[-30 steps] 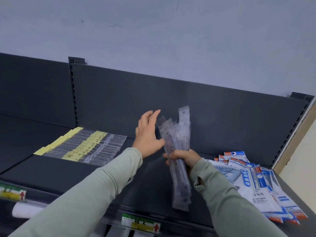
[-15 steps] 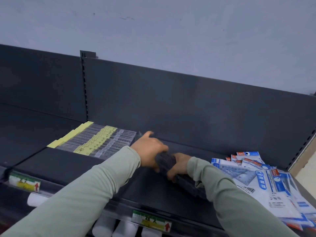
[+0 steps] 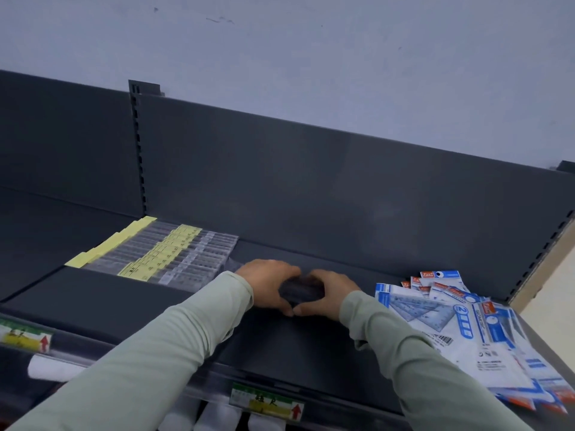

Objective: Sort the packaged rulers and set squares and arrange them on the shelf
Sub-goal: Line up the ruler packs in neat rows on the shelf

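Centre frame, left hand (image 3: 267, 287) and right hand (image 3: 330, 295) clamp curled fingers (image 3: 281, 307) round a bundle of clear-sleeved plastic rulers (image 3: 301, 290). Likely light and slippery; grip both long edges

Shop: gondola shelf (image 3: 311, 346), price labels (image 3: 267, 402), packaged stationery (image 3: 466, 331).

The left hand (image 3: 267, 286) and right hand (image 3: 326, 293) together grip a bundle of clear rulers (image 3: 300, 289) low on the dark shelf (image 3: 124, 293), between the yellow-labelled rulers (image 3: 165, 253) and the set square packs (image 3: 451, 318).
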A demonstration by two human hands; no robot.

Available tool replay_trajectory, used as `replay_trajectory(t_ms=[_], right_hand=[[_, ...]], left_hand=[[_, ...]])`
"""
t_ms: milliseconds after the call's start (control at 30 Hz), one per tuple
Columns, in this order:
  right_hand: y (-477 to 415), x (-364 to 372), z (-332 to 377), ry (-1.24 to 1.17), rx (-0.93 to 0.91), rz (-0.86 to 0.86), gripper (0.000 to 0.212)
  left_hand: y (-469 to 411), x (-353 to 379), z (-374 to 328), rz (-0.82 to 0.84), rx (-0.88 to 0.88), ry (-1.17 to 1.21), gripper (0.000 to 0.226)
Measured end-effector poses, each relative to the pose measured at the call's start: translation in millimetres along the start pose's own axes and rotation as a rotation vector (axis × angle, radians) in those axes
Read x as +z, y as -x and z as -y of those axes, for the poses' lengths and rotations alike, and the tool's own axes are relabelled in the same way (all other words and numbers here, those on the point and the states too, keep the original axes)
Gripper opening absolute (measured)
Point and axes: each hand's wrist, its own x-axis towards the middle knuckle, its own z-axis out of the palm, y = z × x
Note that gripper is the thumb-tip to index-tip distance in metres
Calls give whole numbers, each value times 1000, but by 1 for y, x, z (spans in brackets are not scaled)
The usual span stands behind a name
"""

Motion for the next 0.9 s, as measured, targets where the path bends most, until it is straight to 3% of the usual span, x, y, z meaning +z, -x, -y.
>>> replay_trajectory(t_ms=[167, 267, 433, 600, 700, 833, 900], right_hand=[[5, -7, -19, -7, 143, -225, 65], [6, -10, -36, -322, 276, -377, 47], [1, 3, -41, -673, 304, -427, 49], [-9, 5, -41, -1032, 237, -511, 32], [-12, 8, -46, -923, 268, -495, 24], [-13, 21, -51, -786, 291, -465, 30], [-15, 21, -46, -828, 279, -462, 29]], left_hand=[[-6, 3, 6, 25, -53, 59, 48], [-8, 1, 9, 64, -96, -9, 59], [-11, 7, -4, 58, -85, -37, 76], [-12, 9, -7, 23, -12, -41, 65], [-12, 10, -10, 41, -16, -67, 68], [-10, 11, -5, 93, -187, -175, 88], [-11, 11, -6, 88, -187, -145, 79]])
